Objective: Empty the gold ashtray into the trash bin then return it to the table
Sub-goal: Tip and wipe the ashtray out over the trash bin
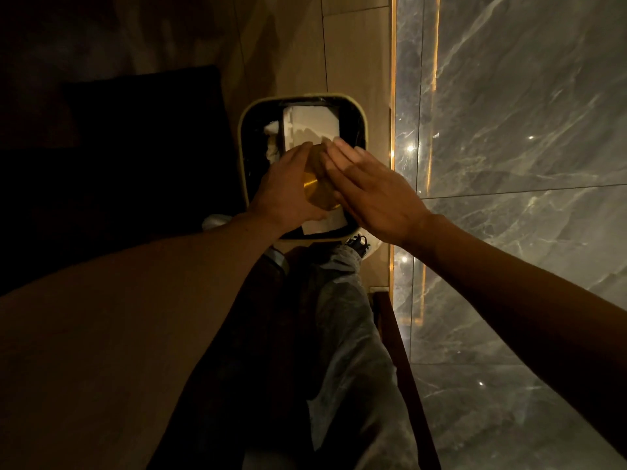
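Observation:
The round gold ashtray (317, 188) is turned over above the trash bin (242, 130), its flat base facing me. My left hand (288, 191) grips its left side. My right hand (368, 189) lies flat with fingers straight, pressed against the ashtray's right side and base. The bin has a pale rounded rim and a black liner, with white paper and crumpled tissue inside. Whatever lies under the ashtray is hidden by my hands.
The bin stands on a tan floor beside a glossy grey marble wall (526, 147) edged by a lit gold strip (393, 96). A dark seat (135, 147) sits left of the bin. My legs and a shoe (359, 244) are just below it.

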`<state>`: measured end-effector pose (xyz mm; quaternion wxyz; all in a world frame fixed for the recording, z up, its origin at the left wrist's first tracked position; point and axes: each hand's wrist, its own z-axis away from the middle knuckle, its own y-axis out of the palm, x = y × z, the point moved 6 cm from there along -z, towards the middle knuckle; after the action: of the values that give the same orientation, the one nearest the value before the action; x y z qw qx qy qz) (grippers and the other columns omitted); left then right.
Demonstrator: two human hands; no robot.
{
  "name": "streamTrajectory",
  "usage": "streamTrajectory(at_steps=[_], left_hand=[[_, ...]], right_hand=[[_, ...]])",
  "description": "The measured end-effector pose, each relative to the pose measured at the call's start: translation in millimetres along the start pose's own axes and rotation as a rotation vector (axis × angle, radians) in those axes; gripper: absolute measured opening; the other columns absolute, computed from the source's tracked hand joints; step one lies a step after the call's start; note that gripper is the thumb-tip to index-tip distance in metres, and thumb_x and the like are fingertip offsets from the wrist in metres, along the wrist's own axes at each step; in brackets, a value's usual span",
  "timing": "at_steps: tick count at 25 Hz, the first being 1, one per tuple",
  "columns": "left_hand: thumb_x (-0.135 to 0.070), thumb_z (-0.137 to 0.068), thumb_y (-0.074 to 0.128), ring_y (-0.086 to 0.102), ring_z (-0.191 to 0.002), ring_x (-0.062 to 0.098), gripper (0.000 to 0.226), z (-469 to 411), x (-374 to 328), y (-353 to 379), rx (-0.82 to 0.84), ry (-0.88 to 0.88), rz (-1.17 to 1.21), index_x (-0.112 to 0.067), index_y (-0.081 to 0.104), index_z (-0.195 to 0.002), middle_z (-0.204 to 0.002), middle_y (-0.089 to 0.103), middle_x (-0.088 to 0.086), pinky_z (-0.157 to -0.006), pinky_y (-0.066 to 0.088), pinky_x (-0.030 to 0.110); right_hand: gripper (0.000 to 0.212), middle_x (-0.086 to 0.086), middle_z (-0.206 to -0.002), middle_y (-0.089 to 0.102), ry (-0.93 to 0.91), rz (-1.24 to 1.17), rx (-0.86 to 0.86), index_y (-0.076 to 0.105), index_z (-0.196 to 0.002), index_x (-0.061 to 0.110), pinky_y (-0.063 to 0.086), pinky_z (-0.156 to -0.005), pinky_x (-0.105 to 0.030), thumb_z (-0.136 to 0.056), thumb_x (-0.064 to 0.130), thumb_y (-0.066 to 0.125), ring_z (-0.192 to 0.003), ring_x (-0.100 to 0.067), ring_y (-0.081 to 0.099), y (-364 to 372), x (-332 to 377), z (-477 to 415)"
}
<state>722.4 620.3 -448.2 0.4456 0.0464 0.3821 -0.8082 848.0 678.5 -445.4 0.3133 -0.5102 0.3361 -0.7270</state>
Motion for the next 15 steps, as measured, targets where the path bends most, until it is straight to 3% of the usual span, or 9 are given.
streamTrajectory(at_steps=[2,5,9,12,15], left_hand=[[-0.042,-0.052,0.090,0.041,-0.135,0.025,0.115,2.3,3.9,-0.9,0.016,-0.025,-0.053,-0.013,0.030,-0.147,-0.149,0.041,0.007,-0.109,0.036,0.036],[-0.044,-0.049,0.090,0.047,-0.129,0.024,0.110,4.1,3.3,-3.1,0.007,-0.008,-0.034,-0.015,0.037,-0.142,-0.143,0.048,0.005,-0.105,0.043,0.038],[-0.040,-0.051,0.090,0.049,-0.126,0.024,0.106,7.7,1.8,0.5,0.019,-0.016,-0.016,-0.017,0.039,-0.140,-0.141,0.049,0.004,-0.102,0.041,0.034],[-0.037,-0.050,0.091,0.053,-0.123,0.022,0.096,8.0,1.3,0.8,-0.044,-0.031,0.067,-0.019,0.045,-0.132,-0.134,0.055,0.002,-0.099,0.045,0.033],[-0.034,-0.051,0.091,0.051,-0.125,0.023,0.100,8.5,0.3,0.9,-0.040,-0.054,0.052,-0.016,0.042,-0.137,-0.137,0.053,0.004,-0.099,0.042,0.031]], right_hand=[[0.055,-0.019,-0.158,0.019,-0.025,0.012,0.052,0.016,-0.150,0.004,0.023,-0.119,-0.048,-0.103,0.029,0.030,-0.147,-0.032,0.013,5.9,-0.5,-0.7],[0.055,-0.019,-0.158,0.019,0.029,-0.038,-0.024,0.016,-0.149,0.003,0.015,-0.120,-0.042,-0.101,0.027,0.029,-0.147,-0.028,0.007,-0.9,1.0,-3.5],[0.054,-0.020,-0.156,0.023,0.012,-0.086,-0.011,0.020,-0.149,0.002,0.028,-0.116,-0.048,-0.102,0.027,0.032,-0.146,-0.033,0.016,1.7,8.4,-5.5],[0.055,-0.018,-0.157,0.022,0.065,-0.115,-0.068,0.020,-0.148,0.002,0.022,-0.118,-0.040,-0.100,0.018,0.040,-0.147,-0.029,0.013,-0.6,8.2,-8.2],[0.053,-0.018,-0.157,0.023,0.037,-0.122,-0.012,0.020,-0.149,0.004,0.027,-0.117,-0.048,-0.101,0.023,0.036,-0.146,-0.032,0.017,6.6,14.4,-7.5]])
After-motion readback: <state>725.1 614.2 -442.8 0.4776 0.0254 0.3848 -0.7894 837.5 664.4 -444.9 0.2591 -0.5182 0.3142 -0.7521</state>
